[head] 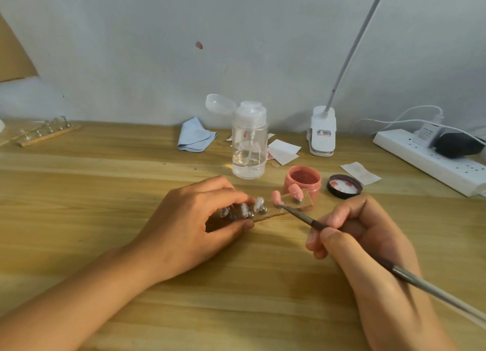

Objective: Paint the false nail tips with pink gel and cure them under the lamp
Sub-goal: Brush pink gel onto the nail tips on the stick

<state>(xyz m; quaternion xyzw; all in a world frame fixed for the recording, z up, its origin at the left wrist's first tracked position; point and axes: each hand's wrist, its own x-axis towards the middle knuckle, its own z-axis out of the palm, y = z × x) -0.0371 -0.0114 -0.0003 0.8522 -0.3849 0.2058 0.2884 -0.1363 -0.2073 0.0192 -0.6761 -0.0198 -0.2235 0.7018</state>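
Your left hand pinches the left end of the strip between thumb and curled fingers, and the strip's far end angles up in front of the open jar. Your right hand grips the brush like a pen, thumb and fingers closed on the shaft, with the bristles touching the base of the near pink tip. A second pink tip stands at the strip's right end, and three clear tips wait nearer your left fingers. By the look of it you are finishing the edge of this tip, so stroke from base to point with light pressure and let the gel level itself rather than scrubbing. Rest the heel of your right hand on the table to steady the stroke. Hold the strip firm, since it could rock under the brush. Watch that gel does not pool onto the metal stand below. Reload from the jar sparingly before the next clear tip. The lamp is clipped well behind, by the wall.
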